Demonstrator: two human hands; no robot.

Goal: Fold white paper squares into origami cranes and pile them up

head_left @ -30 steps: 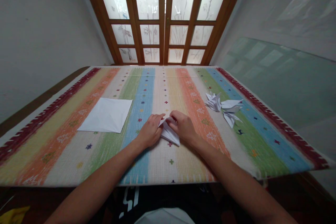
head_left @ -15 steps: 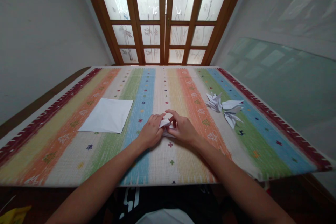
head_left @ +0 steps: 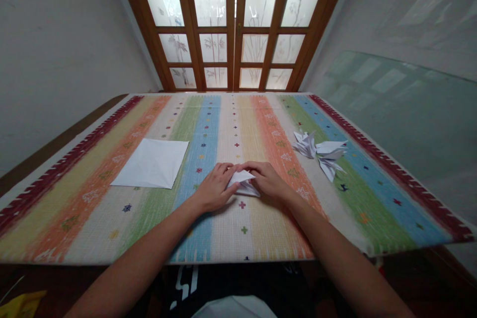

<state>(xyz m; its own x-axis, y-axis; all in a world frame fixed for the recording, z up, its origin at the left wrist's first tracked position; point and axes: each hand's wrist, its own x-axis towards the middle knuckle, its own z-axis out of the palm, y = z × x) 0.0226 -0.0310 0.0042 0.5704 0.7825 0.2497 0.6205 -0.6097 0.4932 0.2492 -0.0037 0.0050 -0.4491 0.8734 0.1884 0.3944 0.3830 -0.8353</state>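
Between my two hands, low over the middle of the table, is a small piece of folded white paper (head_left: 243, 182) with pointed flaps. My left hand (head_left: 217, 187) grips its left side, the thumb lying along the near edge and the fingers behind. On the far right side, my right hand (head_left: 265, 179) has its fingers curled onto the paper's upper edge. Part of the paper is hidden by the fingers.
A flat white paper sheet (head_left: 152, 163) lies to the left. Several folded white paper cranes (head_left: 328, 155) rest in a cluster on the right. Under everything spreads a striped tablecloth (head_left: 149, 228). Wooden doors with glass panes (head_left: 235, 49) stand beyond the far edge.
The folded paper has turned and shows more of its pointed flaps on the right. My right hand's raised fingers have come down onto its far edge; my left thumb now lies across the front.
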